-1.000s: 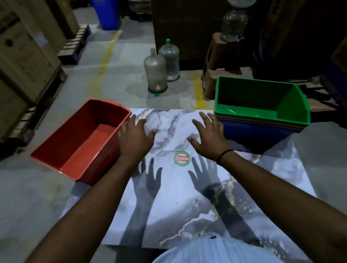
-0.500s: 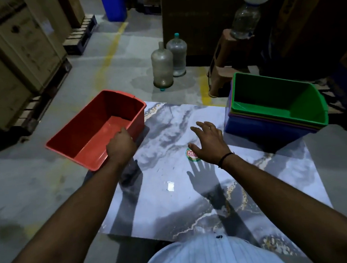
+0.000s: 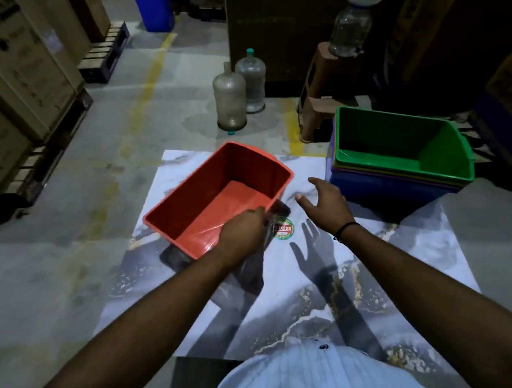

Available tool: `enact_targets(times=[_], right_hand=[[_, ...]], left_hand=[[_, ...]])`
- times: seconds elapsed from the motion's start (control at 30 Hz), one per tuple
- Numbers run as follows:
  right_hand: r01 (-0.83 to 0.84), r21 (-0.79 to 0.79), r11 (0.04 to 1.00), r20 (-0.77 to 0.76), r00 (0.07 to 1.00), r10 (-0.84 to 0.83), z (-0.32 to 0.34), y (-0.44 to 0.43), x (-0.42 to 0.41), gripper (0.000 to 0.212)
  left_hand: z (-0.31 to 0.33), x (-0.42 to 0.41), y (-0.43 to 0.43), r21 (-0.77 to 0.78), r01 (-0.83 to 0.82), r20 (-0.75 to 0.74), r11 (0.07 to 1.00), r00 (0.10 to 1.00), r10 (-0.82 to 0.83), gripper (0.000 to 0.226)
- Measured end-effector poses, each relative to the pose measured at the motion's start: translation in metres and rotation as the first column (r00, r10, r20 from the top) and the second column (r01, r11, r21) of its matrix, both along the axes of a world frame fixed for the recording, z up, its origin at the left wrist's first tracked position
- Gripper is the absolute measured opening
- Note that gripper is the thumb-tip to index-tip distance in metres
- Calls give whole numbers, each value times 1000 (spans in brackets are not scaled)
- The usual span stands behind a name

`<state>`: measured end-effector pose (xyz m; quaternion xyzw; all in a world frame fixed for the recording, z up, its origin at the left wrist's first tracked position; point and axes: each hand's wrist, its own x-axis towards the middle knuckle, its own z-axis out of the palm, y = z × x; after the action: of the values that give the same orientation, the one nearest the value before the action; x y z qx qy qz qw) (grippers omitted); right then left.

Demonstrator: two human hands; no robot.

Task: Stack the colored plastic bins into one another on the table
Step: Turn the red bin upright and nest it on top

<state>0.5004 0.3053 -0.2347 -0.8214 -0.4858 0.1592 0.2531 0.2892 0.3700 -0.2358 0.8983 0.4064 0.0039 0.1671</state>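
An empty red bin [image 3: 218, 193] hangs tilted above the left middle of the marble-patterned table [image 3: 407, 267]. My left hand [image 3: 242, 234] grips its near right rim. My right hand [image 3: 326, 203] hovers open just right of the red bin, fingers spread, touching nothing. At the table's far right corner stands a stack of nested bins: a green bin [image 3: 398, 149] on top, thin purple and other coloured rims under it, and a blue bin [image 3: 389, 192] at the bottom.
A round sticker [image 3: 283, 229] lies on the table between my hands. Beyond the far edge two large water jugs [image 3: 230, 98] stand on the floor, a brown plastic stool [image 3: 323, 96] beside them. Cardboard crates on pallets [image 3: 17, 90] line the left.
My left hand took hold of the red bin's rim and carried it from the table's left edge toward the middle, lifted and tilted. My right hand rose off the table and opened.
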Motion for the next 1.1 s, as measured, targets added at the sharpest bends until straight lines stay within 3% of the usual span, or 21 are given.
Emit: enact_targets(times=[0.13, 0.23, 0.33, 0.43, 0.53, 0.6, 0.67, 0.73, 0.87, 0.97, 1.1], right_hand=[[108, -32, 994, -103, 989, -111, -5, -7, 25, 71], [128, -31, 991, -120, 984, -131, -7, -17, 37, 57], [123, -44, 991, -112, 986, -127, -10, -29, 44, 59], [117, -8, 993, -118, 986, -117, -18, -40, 47, 60], [122, 33, 992, -117, 986, -117, -20, -49, 47, 55], [156, 58, 986, -148, 978, -146, -17, -52, 44, 47], [201, 98, 975, -199, 964, -179, -9, -53, 39, 39], [211, 156, 965, -236, 957, -171, 5, -52, 32, 35], [195, 278, 941, -250, 960, -125, 38, -48, 20, 39], [138, 375, 917, -284, 958, -29, 65, -47, 15, 45], [82, 476, 875, -375, 920, 117, 96, -52, 19, 37]], left_hand=[[6, 15, -15, -93, 177, -60, 980, 981, -183, 31], [13, 16, -23, -154, 298, -97, 942, 944, -315, 38], [14, 11, -26, -173, 319, -59, 932, 941, -333, 33], [12, 3, -18, 18, 169, -29, 985, 985, -168, 34], [6, -14, -2, 178, -208, -39, 962, 975, 218, 42], [5, -27, 7, 106, -438, -82, 893, 891, 447, 61], [4, -35, 18, -42, -565, -112, 824, 822, 558, 68], [-2, -40, 28, -166, -581, -132, 797, 814, 566, 63], [-4, -45, 34, -236, -595, -100, 768, 801, 590, 52], [-2, -48, 40, -311, -558, -24, 770, 814, 580, 39], [2, -48, 49, -416, -513, -59, 751, 839, 541, 30]])
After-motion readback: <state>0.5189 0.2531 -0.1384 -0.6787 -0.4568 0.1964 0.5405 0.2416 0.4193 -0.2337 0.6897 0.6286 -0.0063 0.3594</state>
